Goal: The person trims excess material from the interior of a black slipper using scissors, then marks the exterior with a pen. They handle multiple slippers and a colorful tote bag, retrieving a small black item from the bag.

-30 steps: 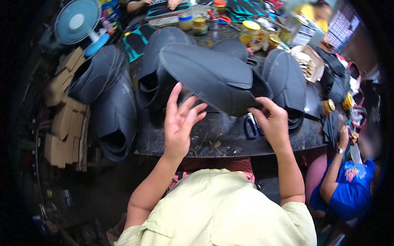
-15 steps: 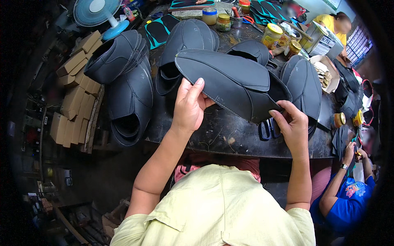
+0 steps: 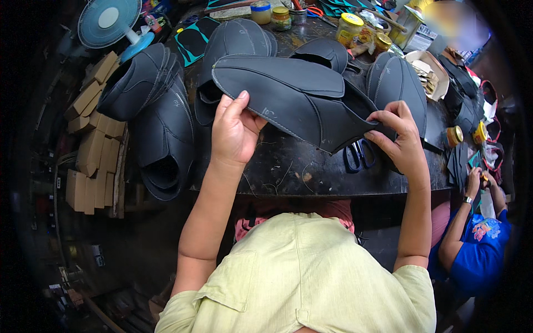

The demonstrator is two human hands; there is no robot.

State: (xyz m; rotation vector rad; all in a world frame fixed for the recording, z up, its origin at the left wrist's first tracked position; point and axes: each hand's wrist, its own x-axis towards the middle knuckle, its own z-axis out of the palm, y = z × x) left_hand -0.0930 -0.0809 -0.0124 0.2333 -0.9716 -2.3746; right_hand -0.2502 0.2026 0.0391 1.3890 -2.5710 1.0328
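The stitched black upper [image 3: 277, 100] is held above the worktop [image 3: 327, 183]. Its lower-left edge is pinched between the left fingers [image 3: 239, 104], its right end between the right fingers [image 3: 384, 116].

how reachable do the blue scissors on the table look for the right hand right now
Probably yes: the blue scissors' handles lie uncovered on the table, just left of the right hand. But that hand seems to pinch the black stitched upper, so it would likely have to let go first.
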